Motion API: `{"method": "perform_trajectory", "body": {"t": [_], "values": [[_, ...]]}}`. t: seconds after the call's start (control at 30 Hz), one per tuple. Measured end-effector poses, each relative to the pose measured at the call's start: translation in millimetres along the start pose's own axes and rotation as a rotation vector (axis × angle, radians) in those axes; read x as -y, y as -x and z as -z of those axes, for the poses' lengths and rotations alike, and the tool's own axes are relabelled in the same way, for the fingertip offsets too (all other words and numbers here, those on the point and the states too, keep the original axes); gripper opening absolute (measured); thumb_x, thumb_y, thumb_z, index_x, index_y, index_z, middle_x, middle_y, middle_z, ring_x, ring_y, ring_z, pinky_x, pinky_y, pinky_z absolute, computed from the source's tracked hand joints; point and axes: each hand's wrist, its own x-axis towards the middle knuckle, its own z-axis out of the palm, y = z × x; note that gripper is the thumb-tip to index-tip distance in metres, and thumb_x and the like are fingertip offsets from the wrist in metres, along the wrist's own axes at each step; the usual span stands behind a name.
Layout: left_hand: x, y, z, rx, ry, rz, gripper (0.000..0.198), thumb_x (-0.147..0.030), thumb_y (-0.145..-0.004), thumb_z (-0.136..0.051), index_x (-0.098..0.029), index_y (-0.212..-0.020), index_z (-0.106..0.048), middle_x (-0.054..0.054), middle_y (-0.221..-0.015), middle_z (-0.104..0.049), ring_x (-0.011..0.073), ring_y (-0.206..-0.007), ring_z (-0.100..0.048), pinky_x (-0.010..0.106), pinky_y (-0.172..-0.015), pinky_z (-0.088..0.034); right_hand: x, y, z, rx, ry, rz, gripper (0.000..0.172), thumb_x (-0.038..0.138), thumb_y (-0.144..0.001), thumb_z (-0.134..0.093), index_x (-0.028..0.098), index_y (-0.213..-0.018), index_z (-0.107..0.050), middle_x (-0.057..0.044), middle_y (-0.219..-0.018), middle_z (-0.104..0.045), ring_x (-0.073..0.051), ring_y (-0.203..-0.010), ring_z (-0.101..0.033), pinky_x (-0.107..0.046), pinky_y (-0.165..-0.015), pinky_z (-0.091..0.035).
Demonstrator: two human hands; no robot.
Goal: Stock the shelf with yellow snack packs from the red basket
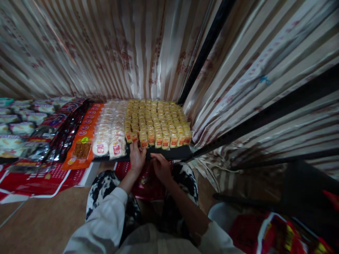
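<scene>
A low black shelf (174, 152) holds tight rows of small yellow snack packs (156, 121) with red labels. My left hand (137, 157) reaches up to the front row, fingers curled at the shelf's edge against one yellow pack (143, 140). My right hand (161, 167) hovers just below the shelf front, fingers bent inward; what they hold, if anything, is hidden. Beneath both hands sits a red basket (148, 185) between my knees.
Clear-wrapped white round cakes (108, 132) lie left of the yellow packs, then an orange packet stack (84, 137), dark wrapped snacks (58, 134) and pale packets (16, 123). Striped curtains (119, 49) close in behind and right. A black stand (299, 187) and red bags (275, 233) lie at right.
</scene>
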Motion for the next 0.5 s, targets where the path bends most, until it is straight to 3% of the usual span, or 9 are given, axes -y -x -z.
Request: {"method": "perform_trajectory", "body": {"t": [0.07,0.17,0.23,0.3,0.37,0.5], "values": [[-0.8,7.2,5.9,-0.014,-0.007,-0.002,0.038,-0.027,-0.083,-0.051,-0.012,-0.116,-0.046,0.011,-0.103,-0.049,0.0156,-0.077,-0.055,0.031,-0.075,-0.048,-4.2,13.5,0.5,0.012,0.026,-0.035,0.027,0.014,-0.082,-0.041,0.019,-0.1,-0.061,-0.007,-0.096,-0.065,-0.016,-0.093,-0.059,-0.032,-0.086,-0.047],[2.5,30.6,13.3,0.009,-0.036,-0.045,0.024,-0.028,-0.086,-0.045,-0.016,-0.105,-0.053,0.009,-0.098,-0.053,0.0183,-0.09,-0.055,0.031,-0.081,-0.046,-17.5,34.3,-6.2,0.145,0.08,-0.17,0.029,0.012,-0.079,-0.044,0.02,-0.099,-0.063,-0.006,-0.099,-0.066,-0.018,-0.096,-0.059,-0.034,-0.089,-0.045],[10.4,52.8,14.2,0.145,-0.035,-0.059,0.022,-0.023,-0.089,-0.037,-0.019,-0.097,-0.057,0.007,-0.093,-0.057,0.017,-0.092,-0.056,0.029,-0.082,-0.045,-29.2,46.8,-15.2,0.25,0.12,-0.3,0.03,0.011,-0.077,-0.046,0.02,-0.1,-0.064,-0.006,-0.101,-0.067,-0.019,-0.095,-0.06,-0.035,-0.088,-0.045],[23.8,74.3,10.4,0.381,-0.051,-0.018,0.021,-0.021,-0.087,-0.039,-0.021,-0.096,-0.059,0.006,-0.096,-0.059,0.0167,-0.092,-0.057,0.028,-0.081,-0.045,-41.1,56.9,-26.5,0.303,0.128,-0.371,0.028,0.009,-0.076,-0.047,0.019,-0.095,-0.066,-0.007,-0.095,-0.069,-0.019,-0.087,-0.063,-0.033,-0.081,-0.049],[40.9,89.8,2.5,0.598,-0.077,0.132,0.021,-0.016,-0.083,-0.046,-0.02,-0.097,-0.06,0.007,-0.099,-0.061,0.0181,-0.092,-0.058,0.029,-0.08,-0.045,-51.9,63.9,-38.5,0.339,0.12,-0.403,0.021,0.009,-0.075,-0.05,0.018,-0.083,-0.067,-0.006,-0.081,-0.07,-0.018,-0.073,-0.065,-0.029,-0.069,-0.051],[73.9,100.2,-20.1,0.635,-0.075,0.272,0.009,-0.017,-0.08,-0.056,-0.015,-0.086,-0.063,0.008,-0.083,-0.063,0.0182,-0.079,-0.061,0.03,-0.07,-0.049,-66.7,69.2,-58.8,0.382,0.096,-0.427,0.012,0.014,-0.077,-0.059,0.018,-0.066,-0.063,-0.002,-0.065,-0.065,-0.014,-0.06,-0.062,-0.024,-0.057,-0.05]]}}
